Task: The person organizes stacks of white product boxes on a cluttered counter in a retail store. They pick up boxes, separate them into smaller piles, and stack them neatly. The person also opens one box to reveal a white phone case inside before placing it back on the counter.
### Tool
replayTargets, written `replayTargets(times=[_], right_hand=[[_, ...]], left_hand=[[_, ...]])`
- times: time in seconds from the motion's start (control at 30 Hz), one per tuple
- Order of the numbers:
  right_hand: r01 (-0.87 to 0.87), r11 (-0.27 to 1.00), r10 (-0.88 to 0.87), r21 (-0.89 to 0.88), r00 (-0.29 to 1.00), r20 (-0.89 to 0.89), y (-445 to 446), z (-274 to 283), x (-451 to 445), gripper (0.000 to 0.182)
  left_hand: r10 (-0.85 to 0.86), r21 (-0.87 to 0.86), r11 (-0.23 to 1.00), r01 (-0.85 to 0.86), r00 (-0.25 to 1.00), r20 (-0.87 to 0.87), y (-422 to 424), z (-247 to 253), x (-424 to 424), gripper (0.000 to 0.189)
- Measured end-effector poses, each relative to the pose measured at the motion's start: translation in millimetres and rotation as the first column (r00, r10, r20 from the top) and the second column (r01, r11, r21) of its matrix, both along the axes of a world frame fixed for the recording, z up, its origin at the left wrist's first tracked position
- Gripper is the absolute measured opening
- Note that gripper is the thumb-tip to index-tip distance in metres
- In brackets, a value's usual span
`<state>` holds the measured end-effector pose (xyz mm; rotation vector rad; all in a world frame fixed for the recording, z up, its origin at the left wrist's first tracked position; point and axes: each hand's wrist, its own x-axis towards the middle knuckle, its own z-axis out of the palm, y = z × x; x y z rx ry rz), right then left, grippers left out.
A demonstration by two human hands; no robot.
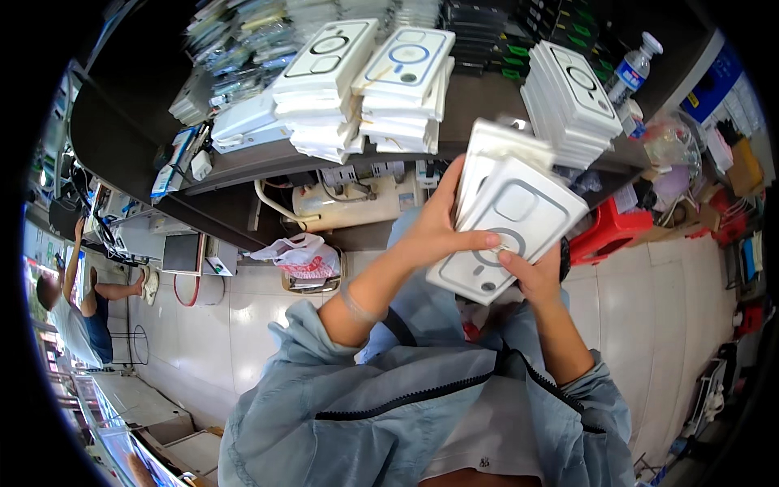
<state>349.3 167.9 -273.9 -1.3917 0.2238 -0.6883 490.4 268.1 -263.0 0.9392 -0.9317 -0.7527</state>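
Observation:
I hold several flat white boxes fanned out in front of me, over my lap. The front box (544,201) bears a grey phone-back outline with a ring, probably phone case packaging. My left hand (432,228) grips the boxes from the left, its thumb across the ring of the front box. From the lower right my right hand (538,274) holds the same box, thumb on its face and the other fingers hidden behind. More white boxes (505,143) stick out behind it, their far end blurred. Both thumb tips are close together near the ring.
On the dark counter (475,100) stand a black-ring box stack (331,52), a blue-ring stack (405,61) and a right-hand stack (572,97). A plastic bottle (633,70) is beyond. Below are a white tank (359,204), a bagged bin (310,262) and a red stool (608,228). A person (79,322) sits far left.

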Motion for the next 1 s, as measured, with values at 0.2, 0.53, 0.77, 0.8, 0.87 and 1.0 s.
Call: replayTargets(times=[0.2, 0.53, 0.77, 0.8, 0.87, 1.0], right_hand=[[0.075, 0.865, -0.038, -0.497, 0.996, 0.084, -62.8, 53.4, 50.6, 0.084], [-0.031, 0.872, -0.007, -0.489, 0.997, -0.075, -116.5, 31.9, 113.2, 0.066], [-0.009, 0.982, 0.013, -0.188, 1.0, 0.019, -117.8, -0.5, 133.1, 0.073], [-0.009, 0.988, 0.013, -0.157, 1.0, 0.025, -121.8, -3.1, 133.4, 0.074], [0.016, 0.971, -0.007, -0.24, 0.999, 0.039, -111.7, 12.3, 129.1, 0.076], [0.062, 0.923, -0.02, -0.38, 0.993, 0.114, -115.3, 39.0, 136.1, 0.078]], left_hand=[[0.108, -0.235, 0.972, -0.025, 0.931, 0.348, -48.6, 56.5, 49.8, 0.112], [0.412, -0.27, 0.901, -0.34, 0.865, 0.286, -110.8, 11.7, 79.0, 0.098], [0.349, -0.269, 0.907, -0.323, 0.936, 0.053, -129.9, -24.7, 86.8, 0.09], [0.335, -0.283, 0.906, -0.315, 0.942, 0.024, -128.1, -18.2, 83.6, 0.089], [0.361, -0.292, 0.891, -0.347, 0.933, -0.006, -121.3, -13.6, 77.7, 0.084], [0.528, -0.417, 0.786, -0.455, 0.846, 0.073, -123.9, 16.9, 81.1, 0.085]])
